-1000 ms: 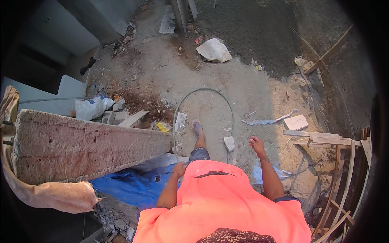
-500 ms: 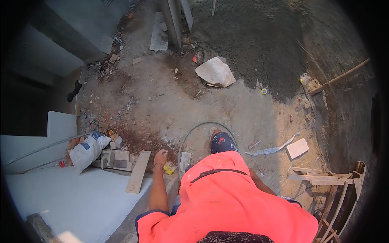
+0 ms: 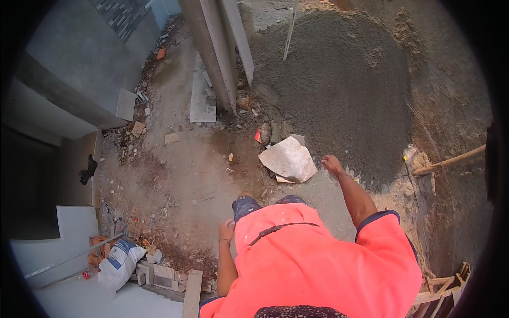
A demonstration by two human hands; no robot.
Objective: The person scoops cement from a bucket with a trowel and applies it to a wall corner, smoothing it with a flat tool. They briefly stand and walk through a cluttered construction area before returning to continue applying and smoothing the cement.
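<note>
My left hand (image 3: 226,229) hangs beside my dark shorts, its fingers loosely bent and open, with nothing visible in them. My right hand (image 3: 330,163) is held out to the right, open with slightly curled fingers and nothing visible in it. It is nearest a broken white slab (image 3: 287,158), which lies on rubble ahead of me. Dark wet sand or mortar (image 3: 339,100) spreads beyond that hand. A red piece (image 3: 258,135) lies by the slab.
Upright concrete posts (image 3: 222,63) and a pale board (image 3: 199,106) stand ahead. A doorway (image 3: 29,180) is at left, a white sack (image 3: 119,265) lower left. A bamboo pole (image 3: 450,158), wires and wooden framing (image 3: 440,291) are at right, debris (image 3: 138,130) along the wall.
I have moved forward: the slab and posts are nearer, and the concrete beam and hose loop have left view. My right hand has risen outward; my left has moved in beside my shorts.
</note>
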